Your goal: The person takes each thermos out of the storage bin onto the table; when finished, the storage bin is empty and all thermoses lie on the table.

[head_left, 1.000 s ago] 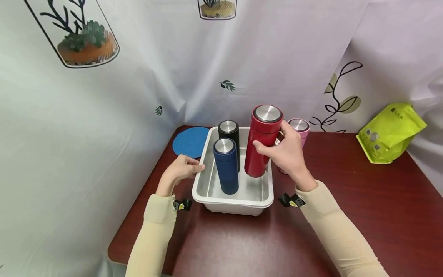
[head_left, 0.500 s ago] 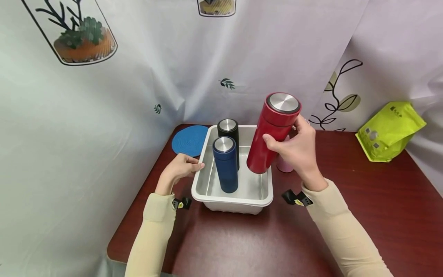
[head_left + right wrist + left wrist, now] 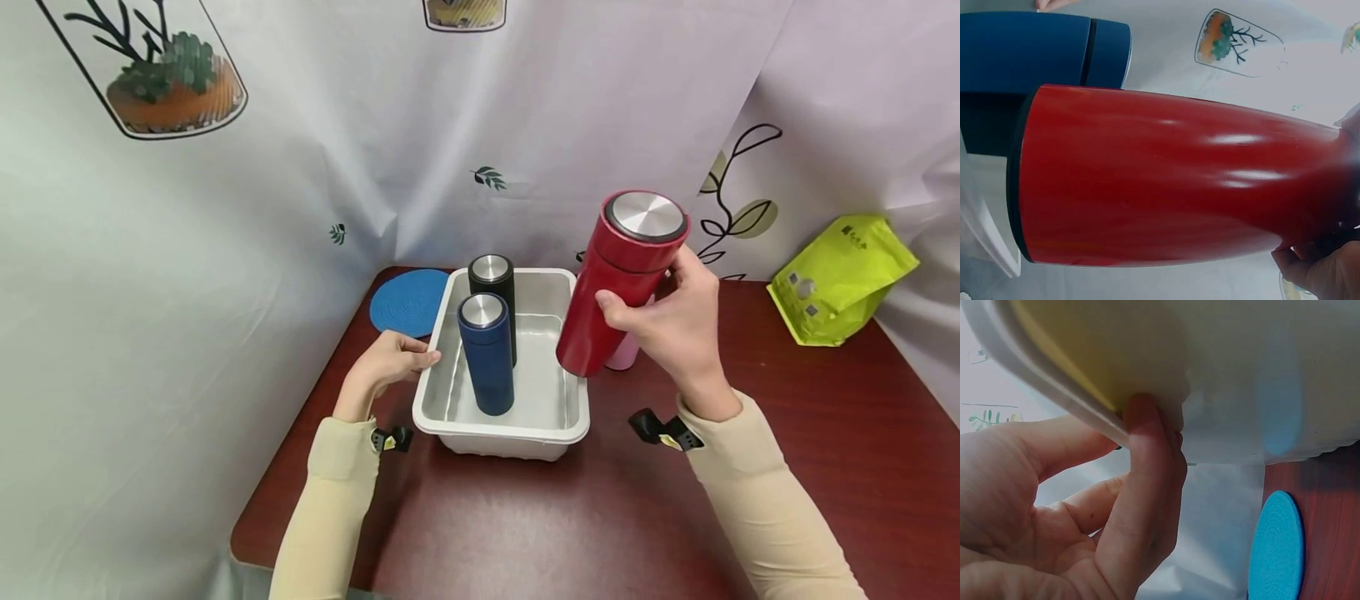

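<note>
My right hand (image 3: 671, 321) grips a red thermos flask (image 3: 618, 275) with a silver lid. The flask tilts, its top leaning right, and its base overlaps the right rim of a white plastic tub (image 3: 491, 432) in the head view. Filling much of the right wrist view is the red flask's side (image 3: 1160, 178). My left hand (image 3: 390, 364) pinches the tub's left rim between thumb and fingers, as the left wrist view shows with the fingers (image 3: 1150, 456) against the outer wall. Inside the tub stand a blue flask (image 3: 487, 362) and, behind it, a black flask (image 3: 504, 279).
A pink flask (image 3: 624, 354) stands right of the tub, mostly hidden behind the red flask and my right hand. Left of the tub lies a round blue mat (image 3: 405, 302). A lime-green bag (image 3: 840, 279) sits at the table's far right, by the patterned curtain (image 3: 600, 100).
My right hand has carried the red flask up and to the right, from over the tub to its right rim, tilting it more. The left hand stays on the tub's rim.
</note>
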`<state>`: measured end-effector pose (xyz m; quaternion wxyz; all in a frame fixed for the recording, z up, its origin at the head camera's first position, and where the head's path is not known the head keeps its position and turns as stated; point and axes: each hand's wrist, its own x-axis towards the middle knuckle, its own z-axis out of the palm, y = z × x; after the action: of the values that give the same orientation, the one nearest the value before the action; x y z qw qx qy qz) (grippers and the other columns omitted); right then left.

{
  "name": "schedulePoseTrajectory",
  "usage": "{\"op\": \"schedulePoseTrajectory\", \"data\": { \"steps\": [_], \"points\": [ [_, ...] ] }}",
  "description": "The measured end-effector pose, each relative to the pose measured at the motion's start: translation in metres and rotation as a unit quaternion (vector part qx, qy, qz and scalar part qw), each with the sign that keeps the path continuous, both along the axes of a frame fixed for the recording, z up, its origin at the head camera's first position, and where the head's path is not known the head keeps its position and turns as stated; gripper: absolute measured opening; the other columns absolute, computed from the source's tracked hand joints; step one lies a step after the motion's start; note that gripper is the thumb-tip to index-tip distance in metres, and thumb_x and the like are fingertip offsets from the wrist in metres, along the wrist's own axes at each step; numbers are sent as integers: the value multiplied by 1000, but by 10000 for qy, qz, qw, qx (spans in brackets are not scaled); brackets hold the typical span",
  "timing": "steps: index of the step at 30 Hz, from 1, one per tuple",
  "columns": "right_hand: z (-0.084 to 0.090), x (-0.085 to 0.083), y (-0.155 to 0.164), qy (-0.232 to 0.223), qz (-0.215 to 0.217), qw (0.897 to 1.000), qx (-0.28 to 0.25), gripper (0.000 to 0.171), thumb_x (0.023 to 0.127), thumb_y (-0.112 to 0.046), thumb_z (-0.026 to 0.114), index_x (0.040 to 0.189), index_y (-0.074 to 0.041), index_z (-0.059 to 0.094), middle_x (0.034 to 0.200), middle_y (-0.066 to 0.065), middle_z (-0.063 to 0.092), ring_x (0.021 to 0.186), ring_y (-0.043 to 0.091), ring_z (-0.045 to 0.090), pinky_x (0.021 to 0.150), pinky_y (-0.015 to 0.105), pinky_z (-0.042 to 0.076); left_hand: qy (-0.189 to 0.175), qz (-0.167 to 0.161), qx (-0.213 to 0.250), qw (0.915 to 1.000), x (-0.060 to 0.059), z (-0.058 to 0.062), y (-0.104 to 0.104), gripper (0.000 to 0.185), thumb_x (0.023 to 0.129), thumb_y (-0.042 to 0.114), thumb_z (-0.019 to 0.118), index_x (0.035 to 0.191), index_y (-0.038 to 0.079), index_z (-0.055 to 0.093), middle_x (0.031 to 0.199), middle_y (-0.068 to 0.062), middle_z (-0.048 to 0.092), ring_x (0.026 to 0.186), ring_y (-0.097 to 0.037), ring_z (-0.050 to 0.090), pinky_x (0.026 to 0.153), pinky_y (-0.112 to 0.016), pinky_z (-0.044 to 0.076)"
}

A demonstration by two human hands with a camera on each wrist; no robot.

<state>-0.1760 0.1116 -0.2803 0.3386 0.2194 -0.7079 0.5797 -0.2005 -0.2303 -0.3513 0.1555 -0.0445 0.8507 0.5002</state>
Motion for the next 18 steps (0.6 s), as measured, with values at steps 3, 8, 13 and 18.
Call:
{"op": "schedulePoseTrajectory", "data": {
  "steps": [3, 8, 13, 18],
  "points": [
    [-1, -1, 5, -8, -59, 10000, -33, 49, 70, 2, 77, 117, -1, 64, 107, 2, 68, 93, 17, 65, 73, 18, 56, -2, -5, 7, 10000, -1, 0, 0, 44, 94, 14, 66, 127, -13, 57, 125, -30, 60, 108, -42, 65, 92, -50, 54],
    [-3, -4, 13, -37, -266, 9996, -83, 47, 70, 2, 77, 115, 0, 65, 104, -2, 68, 92, 15, 65, 74, 17, 55, -7, 2, 0, 10000, -2, -1, -1, 44, 94, 14, 66, 127, -13, 58, 125, -30, 60, 106, -41, 66, 92, -51, 54],
    [-7, -4, 21, -90, -483, 9988, -88, 47, 70, 2, 77, 115, 0, 66, 104, -5, 68, 93, 14, 64, 76, 16, 53, 2, -8, 19, 10000, -1, -1, -1, 42, 94, 14, 66, 126, -13, 59, 124, -30, 61, 107, -41, 65, 91, -50, 54],
    [-13, -6, 29, -153, -630, 9979, -85, 47, 69, 2, 77, 115, -1, 67, 104, -7, 68, 93, 13, 64, 77, 16, 52, -16, 0, 39, 10000, -1, 0, 0, 41, 94, 13, 65, 125, -13, 59, 124, -30, 61, 108, -42, 65, 90, -50, 55]
  ]
}}
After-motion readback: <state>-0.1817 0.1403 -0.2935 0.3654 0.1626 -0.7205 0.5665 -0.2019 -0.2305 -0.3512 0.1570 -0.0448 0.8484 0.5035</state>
